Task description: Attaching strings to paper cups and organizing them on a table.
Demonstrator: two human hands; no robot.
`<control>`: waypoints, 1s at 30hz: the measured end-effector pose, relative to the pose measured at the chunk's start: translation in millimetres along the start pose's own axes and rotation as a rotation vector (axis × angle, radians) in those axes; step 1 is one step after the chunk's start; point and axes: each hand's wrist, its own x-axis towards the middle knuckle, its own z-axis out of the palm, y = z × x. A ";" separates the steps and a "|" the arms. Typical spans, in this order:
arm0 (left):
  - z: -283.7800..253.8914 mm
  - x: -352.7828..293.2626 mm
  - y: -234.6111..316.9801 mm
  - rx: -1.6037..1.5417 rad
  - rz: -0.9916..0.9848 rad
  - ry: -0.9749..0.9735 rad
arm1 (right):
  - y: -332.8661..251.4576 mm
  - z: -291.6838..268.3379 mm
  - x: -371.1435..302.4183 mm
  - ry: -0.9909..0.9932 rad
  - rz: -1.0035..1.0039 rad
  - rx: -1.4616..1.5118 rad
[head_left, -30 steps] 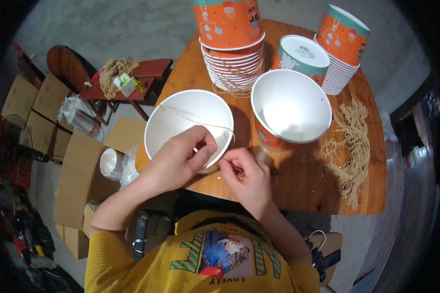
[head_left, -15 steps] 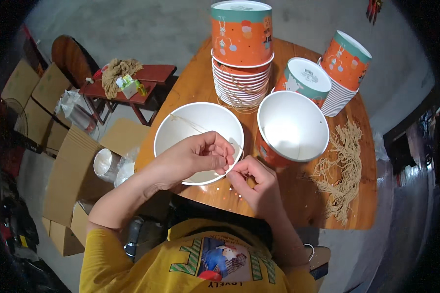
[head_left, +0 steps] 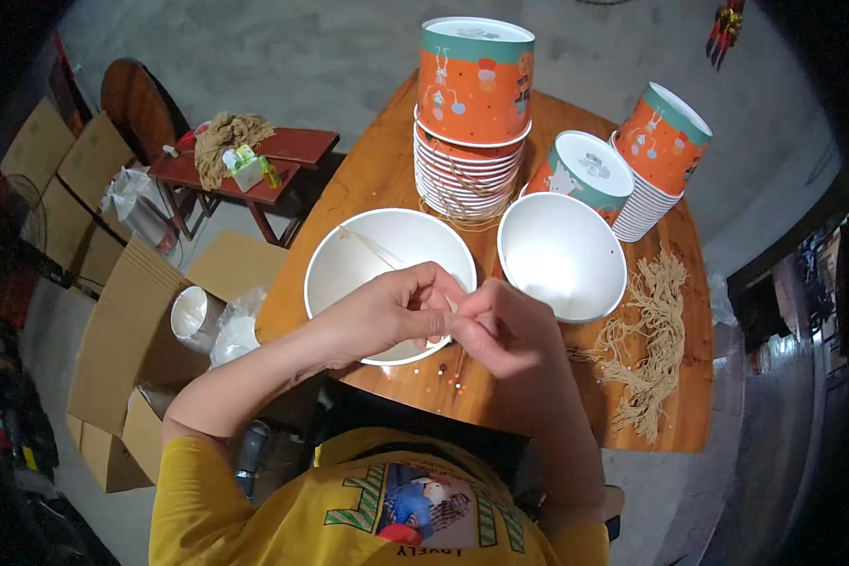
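A white-lined paper bucket [head_left: 335, 274] sits at the front of the wooden table, its open mouth facing me. A thin beige cord [head_left: 368, 245] crosses its inside from the far-left rim. My left hand [head_left: 401, 311] lies over the bucket's near-right rim, thumb and fingers pinched together. Against its fingertips, my right hand [head_left: 505, 325] is pinched too, just outside the rim. The cord seems to be between their fingertips, mostly hidden by the fingers. Right of it stands a second open paper bucket [head_left: 561, 255], white inside.
Behind stand a tall stack of orange and green paper buckets [head_left: 476, 94] with cord handles, an upturned bucket [head_left: 590, 170] and another stack [head_left: 665, 141]. A bundle of beige cords [head_left: 656, 340] lies at the right. Cardboard boxes [head_left: 127, 330] and a red bench [head_left: 288, 146] are left.
My right hand has moved up and turned, its fingers now touching the left's. The left hand has shifted slightly. The whole view has moved a little, so the table appears lower.
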 end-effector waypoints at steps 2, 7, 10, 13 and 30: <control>-0.5 1.2 0.2 0.030 -0.029 -0.016 | 11.7 -0.2 6.5 -0.012 0.051 0.120; -7.5 3.3 -7.5 -0.019 -0.057 -0.103 | 25.2 9.9 15.5 -0.003 0.133 0.145; -6.5 2.5 -6.0 -0.075 -0.092 -0.125 | 23.0 15.2 13.3 0.059 0.092 0.077; -6.5 2.0 -6.0 -0.118 -0.124 -0.116 | 26.9 18.6 9.5 0.138 0.064 -0.017; -6.3 6.4 -7.5 -0.192 -0.087 -0.091 | 27.1 16.0 -30.2 0.244 -0.098 -0.259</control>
